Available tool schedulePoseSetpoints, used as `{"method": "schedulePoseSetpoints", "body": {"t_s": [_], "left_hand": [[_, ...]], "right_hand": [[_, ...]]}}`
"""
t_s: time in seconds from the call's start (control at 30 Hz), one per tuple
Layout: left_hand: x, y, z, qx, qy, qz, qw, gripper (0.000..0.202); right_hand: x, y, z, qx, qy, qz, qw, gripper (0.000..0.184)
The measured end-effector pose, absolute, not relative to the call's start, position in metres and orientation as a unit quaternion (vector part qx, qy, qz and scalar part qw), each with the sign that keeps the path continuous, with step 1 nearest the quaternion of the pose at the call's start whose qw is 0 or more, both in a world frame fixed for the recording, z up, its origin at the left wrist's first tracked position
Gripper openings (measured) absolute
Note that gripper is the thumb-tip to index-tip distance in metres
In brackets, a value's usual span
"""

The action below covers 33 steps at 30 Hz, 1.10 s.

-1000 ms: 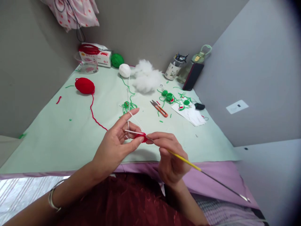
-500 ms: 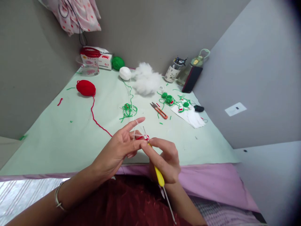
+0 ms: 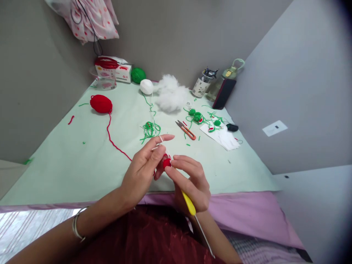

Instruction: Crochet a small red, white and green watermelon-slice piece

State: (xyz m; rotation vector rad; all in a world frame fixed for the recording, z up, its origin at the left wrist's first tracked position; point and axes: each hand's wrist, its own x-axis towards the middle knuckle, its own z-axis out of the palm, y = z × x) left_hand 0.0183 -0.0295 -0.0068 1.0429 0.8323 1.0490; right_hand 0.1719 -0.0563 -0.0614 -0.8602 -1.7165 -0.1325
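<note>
The left hand (image 3: 143, 170) pinches a small red crochet piece (image 3: 166, 162) between thumb and middle fingers, just above the near edge of the pale green table (image 3: 68, 161), while its raised forefinger carries the white yarn (image 3: 152, 110) taut so the strand feeds evenly from the white ball (image 3: 146, 87) at the back. The right hand (image 3: 192, 183) is closed around the yellow-handled crochet hook (image 3: 189, 204), fingertips right at the piece to steer the tip (the tip itself is hidden), with the orange snips (image 3: 186, 129) lying within reach.

Both hands (image 3: 167, 172) pinch a small red crochet piece (image 3: 166, 161) above the table (image 3: 68, 161).
</note>
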Motion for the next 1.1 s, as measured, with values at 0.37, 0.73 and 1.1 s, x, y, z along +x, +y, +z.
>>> {"method": "schedulePoseSetpoints", "body": {"t_s": [0.37,0.73,1.1], "left_hand": [[0.016,-0.029,-0.009,0.52,0.418,0.503,0.549,0.035],[0.015,-0.027,-0.007,0.346,0.314,0.562,0.682,0.026],[-0.007,-0.02,-0.005,0.496,0.363,0.411,0.673,0.053]], "right_hand": [[0.177,-0.059,-0.065,-0.384,-0.727,-0.018,0.569,0.048],[0.168,-0.054,-0.067,-0.377,-0.726,-0.064,0.571,0.048],[0.169,-0.058,-0.052,-0.366,-0.751,-0.124,0.535,0.038]]}}
